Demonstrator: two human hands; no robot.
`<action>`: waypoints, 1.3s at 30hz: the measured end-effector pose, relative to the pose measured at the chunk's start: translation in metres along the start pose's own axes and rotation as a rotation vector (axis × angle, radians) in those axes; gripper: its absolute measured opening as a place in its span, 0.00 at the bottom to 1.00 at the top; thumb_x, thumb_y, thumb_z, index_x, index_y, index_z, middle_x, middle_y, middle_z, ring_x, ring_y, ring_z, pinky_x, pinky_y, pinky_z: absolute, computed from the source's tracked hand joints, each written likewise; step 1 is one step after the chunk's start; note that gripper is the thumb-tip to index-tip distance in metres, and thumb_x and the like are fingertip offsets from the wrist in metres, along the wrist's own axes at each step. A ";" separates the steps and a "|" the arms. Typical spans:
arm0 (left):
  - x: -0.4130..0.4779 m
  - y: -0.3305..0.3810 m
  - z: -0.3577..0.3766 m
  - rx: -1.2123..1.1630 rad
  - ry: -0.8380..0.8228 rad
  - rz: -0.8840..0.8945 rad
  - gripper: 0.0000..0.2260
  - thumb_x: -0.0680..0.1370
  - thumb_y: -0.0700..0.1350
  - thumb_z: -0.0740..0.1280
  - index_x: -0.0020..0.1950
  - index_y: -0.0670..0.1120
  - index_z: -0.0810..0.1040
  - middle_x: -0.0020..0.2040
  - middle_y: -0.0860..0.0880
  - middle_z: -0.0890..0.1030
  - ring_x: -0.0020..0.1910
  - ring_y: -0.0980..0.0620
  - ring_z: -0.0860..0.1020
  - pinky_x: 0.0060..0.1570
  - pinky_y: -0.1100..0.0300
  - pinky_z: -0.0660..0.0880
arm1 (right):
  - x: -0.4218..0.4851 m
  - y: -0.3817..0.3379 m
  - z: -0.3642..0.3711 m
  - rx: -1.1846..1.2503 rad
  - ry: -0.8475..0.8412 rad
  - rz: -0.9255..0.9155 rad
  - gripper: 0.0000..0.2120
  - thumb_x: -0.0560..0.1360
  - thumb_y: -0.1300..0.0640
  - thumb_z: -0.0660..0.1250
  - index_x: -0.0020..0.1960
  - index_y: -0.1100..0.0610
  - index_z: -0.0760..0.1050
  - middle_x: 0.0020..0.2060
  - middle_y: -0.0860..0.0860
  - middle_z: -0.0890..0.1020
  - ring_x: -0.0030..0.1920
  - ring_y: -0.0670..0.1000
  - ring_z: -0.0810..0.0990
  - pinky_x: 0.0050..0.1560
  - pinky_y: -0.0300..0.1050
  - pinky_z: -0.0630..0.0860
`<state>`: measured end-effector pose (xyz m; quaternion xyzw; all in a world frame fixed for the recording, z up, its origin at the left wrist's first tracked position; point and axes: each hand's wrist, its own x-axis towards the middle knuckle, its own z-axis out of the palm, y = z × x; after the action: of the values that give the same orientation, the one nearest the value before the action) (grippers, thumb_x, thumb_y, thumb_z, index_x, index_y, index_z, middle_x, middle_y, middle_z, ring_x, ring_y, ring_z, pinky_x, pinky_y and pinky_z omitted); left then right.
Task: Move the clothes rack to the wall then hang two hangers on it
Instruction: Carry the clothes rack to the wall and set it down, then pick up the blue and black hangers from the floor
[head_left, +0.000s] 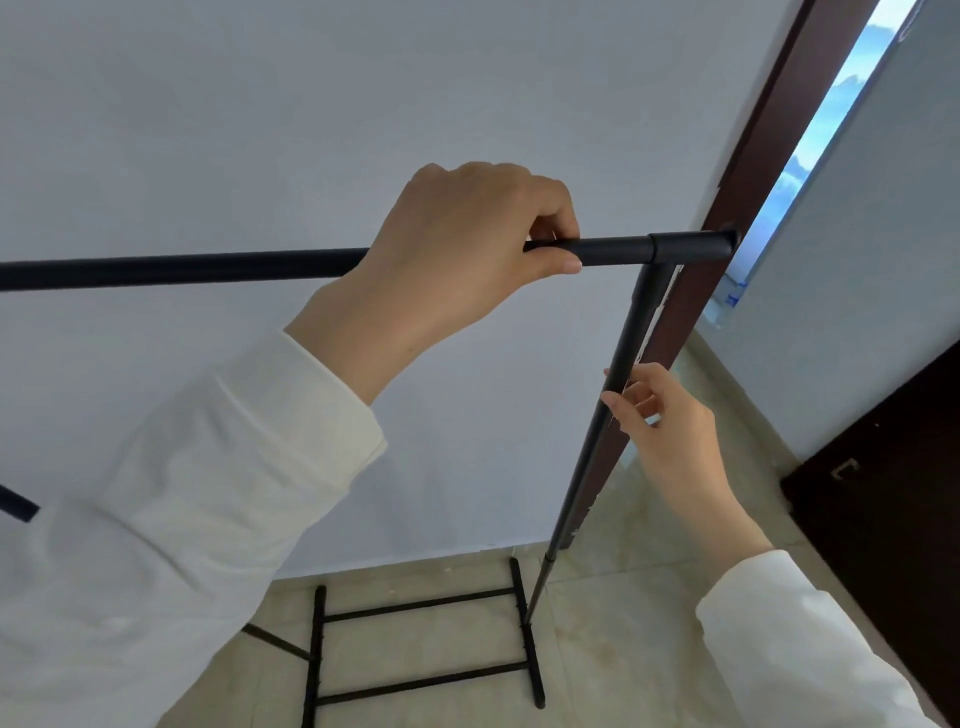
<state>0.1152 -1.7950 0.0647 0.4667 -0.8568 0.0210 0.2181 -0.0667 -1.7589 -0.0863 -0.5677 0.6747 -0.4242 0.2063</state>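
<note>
The black metal clothes rack (182, 267) stands close in front of the pale wall (260, 130). Its top bar runs across the view at mid height, its right upright (587, 467) slants down to the black base frame (421, 644) on the floor. My left hand (457, 260) is closed over the top bar near its right corner joint. My right hand (660, 421) touches the right upright about halfway down, fingers curled at the pole. No hangers are in view.
A dark brown door frame (748, 171) stands just right of the rack's corner, with a bright gap beyond it. A dark cabinet or door (893, 519) is at the lower right. Beige floor tiles (649, 597) lie below.
</note>
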 end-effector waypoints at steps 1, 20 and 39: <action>0.001 0.002 0.002 -0.007 -0.004 -0.001 0.10 0.76 0.55 0.62 0.53 0.55 0.78 0.51 0.55 0.81 0.48 0.55 0.75 0.47 0.60 0.64 | 0.000 0.003 -0.001 0.008 0.000 0.004 0.11 0.73 0.55 0.66 0.54 0.54 0.74 0.35 0.44 0.75 0.41 0.53 0.77 0.43 0.44 0.73; -0.023 0.041 0.017 -0.713 0.102 0.264 0.08 0.75 0.49 0.65 0.53 0.53 0.78 0.50 0.56 0.81 0.45 0.59 0.78 0.51 0.69 0.72 | -0.064 -0.001 -0.034 0.259 0.303 0.281 0.09 0.73 0.54 0.65 0.53 0.50 0.74 0.39 0.46 0.79 0.35 0.40 0.80 0.33 0.32 0.75; -0.405 0.369 0.110 -1.272 -1.525 0.217 0.08 0.79 0.42 0.60 0.42 0.50 0.74 0.38 0.54 0.79 0.25 0.66 0.76 0.30 0.75 0.69 | -0.643 -0.013 -0.100 0.476 1.637 0.915 0.06 0.74 0.56 0.62 0.49 0.54 0.75 0.42 0.51 0.80 0.42 0.49 0.79 0.39 0.41 0.72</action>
<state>-0.0322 -1.2932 -0.1325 0.0709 -0.6578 -0.7269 -0.1841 0.0389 -1.1195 -0.1508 0.2781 0.6618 -0.6924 -0.0728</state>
